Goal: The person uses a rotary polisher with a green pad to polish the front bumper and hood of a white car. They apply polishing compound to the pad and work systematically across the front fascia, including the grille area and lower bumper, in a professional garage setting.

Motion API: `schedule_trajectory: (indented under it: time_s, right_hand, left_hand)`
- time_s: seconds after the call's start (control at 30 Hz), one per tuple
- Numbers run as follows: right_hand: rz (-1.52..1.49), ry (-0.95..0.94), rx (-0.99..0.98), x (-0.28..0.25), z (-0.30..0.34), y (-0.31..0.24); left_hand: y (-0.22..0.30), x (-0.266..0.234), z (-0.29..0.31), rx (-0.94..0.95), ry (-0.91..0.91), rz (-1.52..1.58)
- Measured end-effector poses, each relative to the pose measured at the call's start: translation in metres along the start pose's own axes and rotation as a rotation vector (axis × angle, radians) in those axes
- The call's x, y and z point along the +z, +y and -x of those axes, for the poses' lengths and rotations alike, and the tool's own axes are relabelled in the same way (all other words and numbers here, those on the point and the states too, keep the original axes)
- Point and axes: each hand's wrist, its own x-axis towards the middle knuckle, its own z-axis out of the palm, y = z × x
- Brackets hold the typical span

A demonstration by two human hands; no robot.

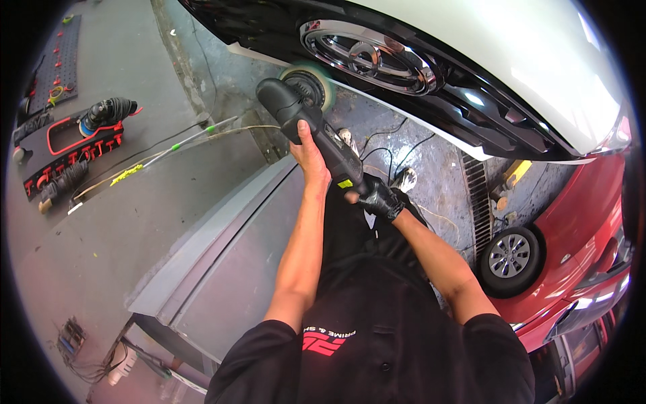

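Note:
Both hands grip a black power polisher (330,145) that slants up and to the left in front of me. My bare left hand (311,158) is closed around its body, with the thumb lying along the top. My right hand (378,200), in a black glove, is wrapped around the rear handle. At the far end the round pale-green pad (326,79) sits close to the lower front edge of a white car (498,40). Whether the pad touches it, I cannot tell. Above the pad is the car's chrome oval emblem (367,57) on a black grille.
A grey panel (242,249) lies beside my left arm. At the left, a black and red rack (67,148) holds more corded machines. A thin pole (161,155) stands out by it. Cables cross the floor near my shoes; a red car (572,222) is on the right.

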Motion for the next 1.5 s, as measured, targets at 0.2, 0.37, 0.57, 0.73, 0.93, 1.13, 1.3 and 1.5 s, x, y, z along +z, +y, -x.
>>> schedule_trajectory:
  time_s: [0.2, 0.37, 0.57, 0.73, 0.93, 1.13, 1.3, 1.5]
  right_hand:
    - [-0.026, 0.02, -0.026, -0.003, 0.013, 0.014]
    - [0.022, -0.022, 0.084, -0.013, 0.025, 0.01]
    - [-0.035, 0.026, 0.041, -0.012, 0.082, 0.047]
    - [-0.096, 0.082, 0.036, -0.025, 0.132, 0.053]
    - [0.353, 0.136, -0.117, -0.07, 0.124, 0.062]
    - [0.182, 0.115, -0.097, -0.086, 0.124, 0.09]
    - [0.241, 0.122, -0.107, -0.099, 0.133, 0.12]
    - [0.154, 0.169, -0.191, -0.121, 0.153, 0.145]
  left_hand:
    - [-0.007, 0.008, 0.019, -0.001, -0.018, -0.035]
    - [-0.003, 0.013, 0.036, -0.039, -0.061, -0.018]
    - [-0.044, 0.001, 0.081, -0.139, 0.036, 0.001]
    - [-0.061, 0.008, 0.128, -0.095, -0.023, -0.025]
    - [-0.064, 0.049, 0.13, -0.041, -0.029, -0.02]
    - [-0.078, 0.062, 0.133, -0.021, -0.045, -0.01]
    - [-0.095, 0.069, 0.151, -0.017, -0.065, -0.037]
    - [-0.12, 0.078, 0.178, 0.008, -0.097, -0.102]
